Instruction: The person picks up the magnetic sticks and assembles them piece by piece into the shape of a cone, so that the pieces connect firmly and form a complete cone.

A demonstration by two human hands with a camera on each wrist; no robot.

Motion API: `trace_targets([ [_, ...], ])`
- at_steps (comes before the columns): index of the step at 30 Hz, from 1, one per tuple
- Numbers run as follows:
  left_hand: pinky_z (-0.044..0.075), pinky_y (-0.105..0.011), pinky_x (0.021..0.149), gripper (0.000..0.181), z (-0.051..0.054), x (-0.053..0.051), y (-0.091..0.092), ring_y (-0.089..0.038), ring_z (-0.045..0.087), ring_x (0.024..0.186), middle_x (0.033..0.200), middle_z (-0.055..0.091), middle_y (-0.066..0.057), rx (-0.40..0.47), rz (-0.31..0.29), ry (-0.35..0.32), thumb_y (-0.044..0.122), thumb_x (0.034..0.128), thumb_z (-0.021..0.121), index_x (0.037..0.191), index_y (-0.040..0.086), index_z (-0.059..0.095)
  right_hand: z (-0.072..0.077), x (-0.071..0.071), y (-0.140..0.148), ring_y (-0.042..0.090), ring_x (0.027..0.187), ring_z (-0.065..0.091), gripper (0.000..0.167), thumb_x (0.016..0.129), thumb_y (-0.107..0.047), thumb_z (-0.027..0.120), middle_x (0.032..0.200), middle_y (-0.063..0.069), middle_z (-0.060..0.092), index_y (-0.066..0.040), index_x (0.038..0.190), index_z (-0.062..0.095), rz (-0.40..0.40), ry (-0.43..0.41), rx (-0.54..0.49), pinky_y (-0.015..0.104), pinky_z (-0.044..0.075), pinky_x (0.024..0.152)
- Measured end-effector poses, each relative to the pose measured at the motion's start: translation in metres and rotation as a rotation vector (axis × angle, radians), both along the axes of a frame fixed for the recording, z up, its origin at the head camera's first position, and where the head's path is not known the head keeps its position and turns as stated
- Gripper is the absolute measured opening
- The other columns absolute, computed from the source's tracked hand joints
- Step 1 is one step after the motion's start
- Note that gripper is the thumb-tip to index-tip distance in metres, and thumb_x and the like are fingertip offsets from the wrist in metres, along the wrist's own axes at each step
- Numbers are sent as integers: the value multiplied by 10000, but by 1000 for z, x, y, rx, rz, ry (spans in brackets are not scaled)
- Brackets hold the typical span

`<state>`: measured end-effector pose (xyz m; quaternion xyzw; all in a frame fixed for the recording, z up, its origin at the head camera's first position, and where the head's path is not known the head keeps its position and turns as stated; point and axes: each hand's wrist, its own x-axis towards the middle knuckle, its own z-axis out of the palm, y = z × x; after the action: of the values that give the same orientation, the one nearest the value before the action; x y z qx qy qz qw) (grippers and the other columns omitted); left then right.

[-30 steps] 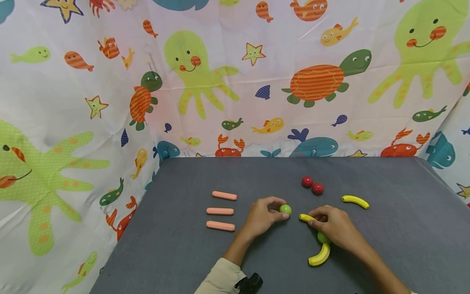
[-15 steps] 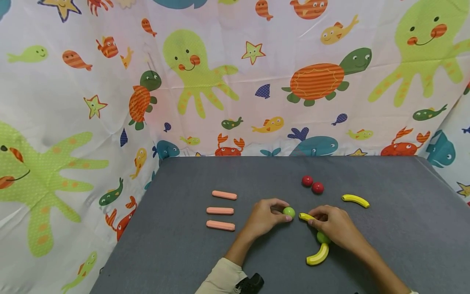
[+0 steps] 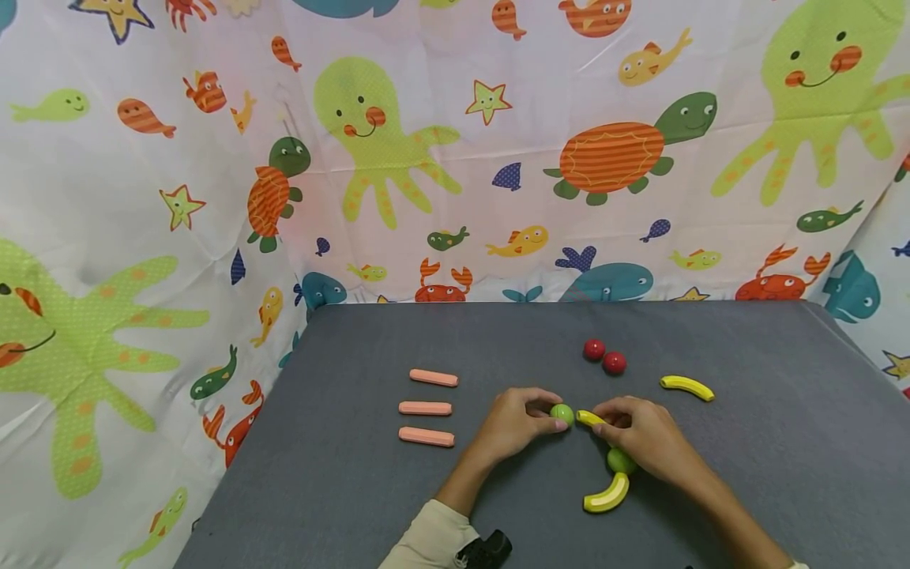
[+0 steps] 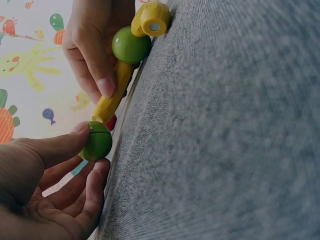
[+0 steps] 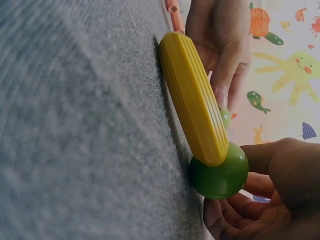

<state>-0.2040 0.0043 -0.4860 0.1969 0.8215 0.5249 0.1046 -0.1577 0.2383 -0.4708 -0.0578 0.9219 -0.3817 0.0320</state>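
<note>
Left hand (image 3: 513, 424) pinches 1 green ball (image 3: 562, 416) just left of yellow rod (image 3: 588, 419) | right hand (image 3: 645, 436) grips yellow rod | both likely light, stiff; ball probably slippery | best held: ball's sides, rod's middle

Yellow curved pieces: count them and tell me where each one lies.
3: a yellow piece held in the right hand; a second piece against the green ball beside that hand; a third piece lying apart beyond it, farther right.
</note>
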Motion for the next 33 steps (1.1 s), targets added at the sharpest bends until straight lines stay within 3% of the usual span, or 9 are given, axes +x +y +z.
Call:
trace_targets([
  [26, 556, -210, 778, 322, 1, 4, 1, -22, 725, 903, 1128, 792, -5, 9, -30, 24, 173, 917, 854, 1222, 94, 791, -1, 1, 0, 143, 817, 636, 182, 936, -187, 818, 884, -19, 702, -77, 1079, 790, 8, -25, -23, 255, 512, 678],
  [33, 551, -205, 778, 307, 7, 5, 0, -15, 700, 918, 1156, 770, -12, 24, 1, 38, 170, 921, 849, 1213, 95, 791, -1, -1, 1, 144, 815, 629, 217, 941, -211, 820, 887, -22, 697, -81, 1110, 781, 20, -31, -28, 254, 507, 673],
])
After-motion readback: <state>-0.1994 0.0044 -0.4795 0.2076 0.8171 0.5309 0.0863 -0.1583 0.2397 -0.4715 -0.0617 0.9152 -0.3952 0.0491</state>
